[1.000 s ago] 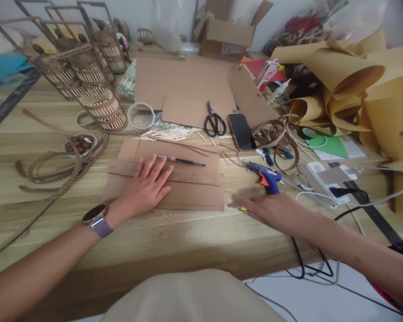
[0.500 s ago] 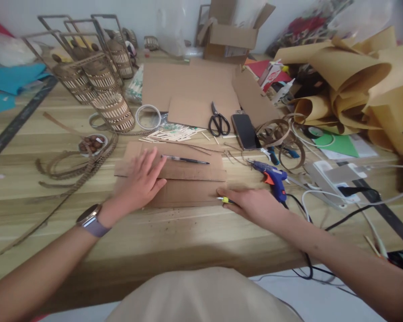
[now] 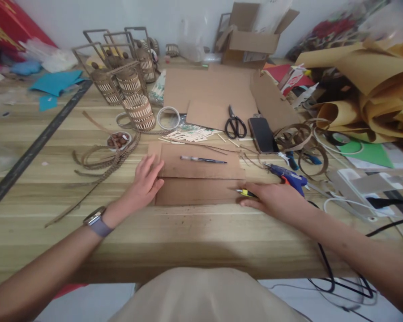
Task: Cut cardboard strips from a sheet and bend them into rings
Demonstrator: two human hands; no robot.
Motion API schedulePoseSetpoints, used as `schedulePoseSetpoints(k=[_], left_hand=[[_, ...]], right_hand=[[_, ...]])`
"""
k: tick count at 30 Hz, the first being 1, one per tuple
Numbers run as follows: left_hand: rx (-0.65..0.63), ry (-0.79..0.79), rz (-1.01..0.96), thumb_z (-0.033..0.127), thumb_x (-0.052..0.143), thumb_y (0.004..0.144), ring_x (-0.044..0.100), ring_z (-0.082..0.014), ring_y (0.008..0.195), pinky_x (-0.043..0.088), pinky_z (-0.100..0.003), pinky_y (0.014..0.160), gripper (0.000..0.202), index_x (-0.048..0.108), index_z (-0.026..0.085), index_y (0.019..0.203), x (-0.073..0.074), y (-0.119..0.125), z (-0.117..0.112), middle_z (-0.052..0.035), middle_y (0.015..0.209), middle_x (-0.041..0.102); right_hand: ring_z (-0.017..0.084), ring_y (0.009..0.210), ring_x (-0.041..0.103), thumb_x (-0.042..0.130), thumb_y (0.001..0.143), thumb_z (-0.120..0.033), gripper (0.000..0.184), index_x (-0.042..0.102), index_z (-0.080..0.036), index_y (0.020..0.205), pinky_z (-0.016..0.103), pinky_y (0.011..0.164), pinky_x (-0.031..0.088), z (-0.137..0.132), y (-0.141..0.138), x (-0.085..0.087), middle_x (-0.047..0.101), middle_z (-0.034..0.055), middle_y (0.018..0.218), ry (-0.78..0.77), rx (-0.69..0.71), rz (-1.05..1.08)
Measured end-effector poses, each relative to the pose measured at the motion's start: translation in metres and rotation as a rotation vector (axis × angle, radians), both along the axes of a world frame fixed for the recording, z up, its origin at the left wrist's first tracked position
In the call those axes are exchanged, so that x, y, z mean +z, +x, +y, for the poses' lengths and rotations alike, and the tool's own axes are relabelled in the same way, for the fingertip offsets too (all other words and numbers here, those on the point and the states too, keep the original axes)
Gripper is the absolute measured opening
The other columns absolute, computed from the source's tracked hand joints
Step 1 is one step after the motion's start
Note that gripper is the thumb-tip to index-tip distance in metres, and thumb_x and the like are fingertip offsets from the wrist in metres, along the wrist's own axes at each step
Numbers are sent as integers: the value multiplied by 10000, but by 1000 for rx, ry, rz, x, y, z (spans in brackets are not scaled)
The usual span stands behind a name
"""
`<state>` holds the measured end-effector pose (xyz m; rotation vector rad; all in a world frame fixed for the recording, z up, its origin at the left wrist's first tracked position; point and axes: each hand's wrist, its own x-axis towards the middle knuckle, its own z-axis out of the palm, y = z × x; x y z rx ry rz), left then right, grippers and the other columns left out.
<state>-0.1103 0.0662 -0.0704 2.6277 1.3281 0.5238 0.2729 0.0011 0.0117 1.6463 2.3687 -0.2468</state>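
Head view: the right hand [image 3: 282,201] is gripping a knife [image 3: 246,192], its fingers [image 3: 263,190] bent closely round the handle. The metal tip is pointing left above the right end of the cardboard [image 3: 201,192]; whether it is touching, one cannot tell. The left hand [image 3: 143,184] is lying palm down over the cardboard's left end, its fingers [image 3: 155,171] spread and slightly bent, keeping hold of nothing. A watch [image 3: 94,216] is circling that wrist.

The cardboard is lying near the middle of the near edge of the bench [image 3: 201,239], set in from it, with its long sides running roughly along that edge. A pen [image 3: 203,159] is resting on it, behind the raised edge crossing it.

Just beyond the right hand, a glue gun [image 3: 287,174] is lying with its nozzle pointing left. Behind it are lying a phone [image 3: 263,135] and scissors [image 3: 235,129], while sticks [image 3: 188,135] are scattering behind the cardboard. To the left, nuts [image 3: 118,140] are filling a bowl beside curling strips [image 3: 94,163]. Patterned lanterns [image 3: 139,114] are standing toward the bench's far left corner; brown paper [image 3: 336,112] is curling toward its far right corner. A box [image 3: 251,42] is sitting near the far edge.
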Motion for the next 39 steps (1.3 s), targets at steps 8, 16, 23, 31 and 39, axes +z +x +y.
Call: schedulePoseSetpoints(k=[8, 16, 23, 31, 39], left_hand=[[106, -13, 67, 417, 306, 1051, 116, -454, 1512, 178, -764, 1104, 559, 286, 220, 1574, 27, 16, -12, -211, 1644, 200], [-129, 85, 152, 350, 384, 1040, 148, -407, 1522, 147, -672, 1185, 528, 394, 130, 1520, 33, 56, 3, -210, 1631, 256], [-133, 58, 227, 391, 402, 1034, 238, -392, 1502, 192, -645, 1187, 540, 430, 121, 1500, 11, 62, 1, -202, 1613, 311], [-126, 50, 241, 388, 405, 1034, 231, -404, 1502, 185, -653, 1187, 543, 433, 110, 1500, 12, 63, 0, -204, 1622, 285], [-137, 60, 236, 396, 392, 1038, 224, -409, 1504, 188, -669, 1178, 544, 435, 112, 1500, 10, 63, 0, -207, 1623, 279]], right_hand=[[245, 765, 727, 437, 1009, -391, 321, 600, -240, 1240, 268, 534, 368, 11, -33, 16, 775, 75, 929, -109, 98, -88], [223, 748, 729, 506, 996, -276, 186, 655, -208, 1084, 246, 548, 373, 24, -100, 8, 761, 69, 862, -66, 393, -67], [253, 721, 734, 484, 1006, -286, 247, 633, -208, 1188, 284, 554, 424, 31, -110, 1, 758, 62, 822, -65, 459, -46], [272, 775, 753, 492, 1006, -262, 229, 627, -194, 1178, 275, 553, 442, 32, -115, 6, 767, 86, 858, -107, 477, -108], [273, 735, 749, 516, 889, -23, 321, 652, -163, 1144, 293, 533, 467, 27, -134, 26, 759, 84, 811, -175, 442, -201]])
